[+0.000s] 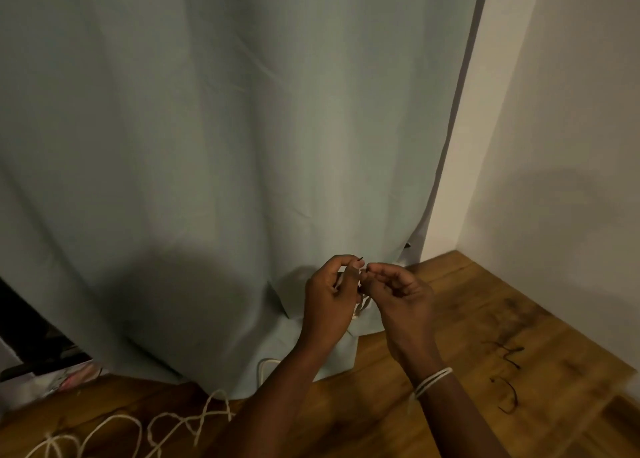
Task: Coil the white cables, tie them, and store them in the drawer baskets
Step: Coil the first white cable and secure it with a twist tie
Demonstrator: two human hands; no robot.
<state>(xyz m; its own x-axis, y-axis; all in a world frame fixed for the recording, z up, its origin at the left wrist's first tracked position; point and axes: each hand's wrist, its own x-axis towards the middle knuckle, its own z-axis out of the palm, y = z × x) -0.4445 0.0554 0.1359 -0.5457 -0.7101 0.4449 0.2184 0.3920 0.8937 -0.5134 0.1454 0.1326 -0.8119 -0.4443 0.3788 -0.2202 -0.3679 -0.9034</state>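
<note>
**Two hands working a tie at a small white coil**

Loose white cable [152,430] lies in open loops on the wooden floor [467,319] along the lower left edge of the frame, nearest the viewer; one strand runs up toward the hem of the curtain. Both forearms rise from the lower centre. White cord [433,381] is wrapped in several turns round the right wrist. At mid-frame, slightly below centre, the left hand [332,291] has its fingers curled round a small bundle of white cable [358,307], whose loops hang just below the knuckles. A thin dark tie [360,259] projects from the left fingertips. The right hand [398,284] meets the left, thumb and forefinger pinched together on the tie at the bundle. Several dark twist ties [507,378] lie scattered on the floor at the lower right. A pale blue-grey curtain [207,128] fills the upper left and centre; a white wall [571,111] occupies the right.
</note>
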